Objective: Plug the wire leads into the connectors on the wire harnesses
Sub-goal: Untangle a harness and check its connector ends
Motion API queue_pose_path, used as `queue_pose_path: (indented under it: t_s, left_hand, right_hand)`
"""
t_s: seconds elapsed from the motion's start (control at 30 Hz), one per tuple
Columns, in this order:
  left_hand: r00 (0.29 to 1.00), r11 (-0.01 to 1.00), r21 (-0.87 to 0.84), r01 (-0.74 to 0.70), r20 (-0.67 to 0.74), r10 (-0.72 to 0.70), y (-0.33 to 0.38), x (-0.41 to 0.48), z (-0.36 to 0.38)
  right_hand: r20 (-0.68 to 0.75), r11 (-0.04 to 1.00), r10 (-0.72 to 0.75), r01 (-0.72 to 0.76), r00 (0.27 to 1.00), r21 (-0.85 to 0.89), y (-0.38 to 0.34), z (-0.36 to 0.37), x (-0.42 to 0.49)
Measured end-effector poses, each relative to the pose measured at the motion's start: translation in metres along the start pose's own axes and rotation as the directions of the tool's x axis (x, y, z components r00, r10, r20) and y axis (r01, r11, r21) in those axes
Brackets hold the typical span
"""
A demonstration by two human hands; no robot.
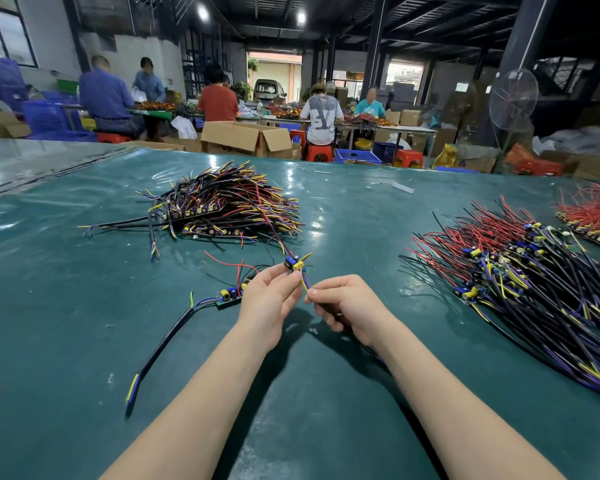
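Yellow lead (305, 285) pinched by right hand (347, 306) reaches the connector (293, 264) gripped by left hand (271, 297); likely next, push it home.

Head-worn wide-angle view, facing forward and down, close over green table (84, 341), workshop beyond

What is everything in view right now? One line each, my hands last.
table cover: one, green, under everything
mixed harness pile: one, black-yellow-red-purple, far centre
board-and-wire pile: one, red-black-purple, right
red wire pile: one, red, far right
loose board: one, green, centre-left on cover
black cable: one, black, near left
held board: one, blue-yellow parts, above centre
yellow lead: one, yellow, below held board
cardboard boxes: several, brown, behind cover
fan: one, pale, right background
left hand: one, grips held board
right hand: one, pinches yellow lead
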State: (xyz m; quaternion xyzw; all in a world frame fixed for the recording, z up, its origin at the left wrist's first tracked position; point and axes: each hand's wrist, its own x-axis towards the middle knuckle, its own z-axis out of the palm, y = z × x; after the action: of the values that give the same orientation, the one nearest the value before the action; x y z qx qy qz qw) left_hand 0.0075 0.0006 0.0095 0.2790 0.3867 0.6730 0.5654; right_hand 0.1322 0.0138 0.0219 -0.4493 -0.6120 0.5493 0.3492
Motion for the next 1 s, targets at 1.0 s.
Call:
queue_pose_path:
  t_s: [1.0]
  left_hand:
    - [0.972,0.676,0.731,-0.094,0.215,-0.097,0.017,-0.006,-0.004]
  right_hand:
    - [-0.051,0.926,0.159,-0.131,0.986,0.354,-0.001,0.001,0.003]
